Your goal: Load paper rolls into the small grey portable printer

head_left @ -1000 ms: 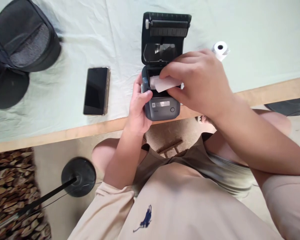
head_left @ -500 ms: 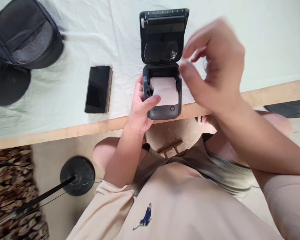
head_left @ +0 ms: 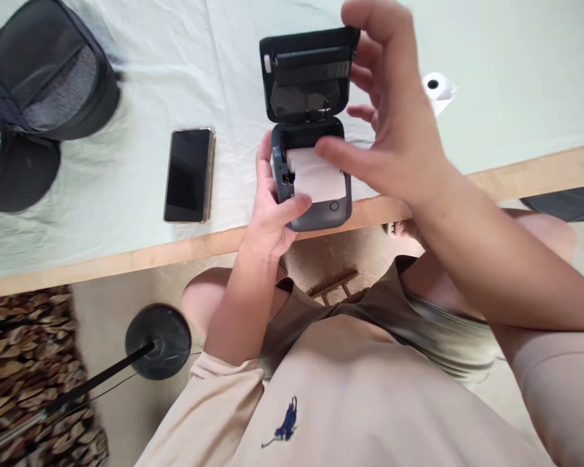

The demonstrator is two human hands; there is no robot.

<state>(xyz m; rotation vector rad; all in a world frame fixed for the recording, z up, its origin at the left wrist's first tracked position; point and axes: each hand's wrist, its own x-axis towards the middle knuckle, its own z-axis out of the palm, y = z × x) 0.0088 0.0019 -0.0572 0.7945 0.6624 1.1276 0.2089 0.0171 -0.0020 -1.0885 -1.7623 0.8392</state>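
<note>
Printer (head_left: 311, 194) holds paper roll (head_left: 316, 175); left hand (head_left: 272, 207) grips it, right hand (head_left: 394, 130) fingers spread.

We see a wooden-edged table (head_left: 126, 256) draped in pale cloth (head_left: 126, 97), a sandy floor (head_left: 102, 389) below, and a patterned rug (head_left: 24, 363) near left.

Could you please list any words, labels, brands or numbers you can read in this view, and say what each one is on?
No legible text anywhere.
Shirt: a small dark blue embroidered logo, a figure, no letters.
Printer: one round button, its symbol too small to read; the paper is blank.
Phone: dark screen, nothing shown.
Left hand grips the printer; right hand touches its lid.
</note>
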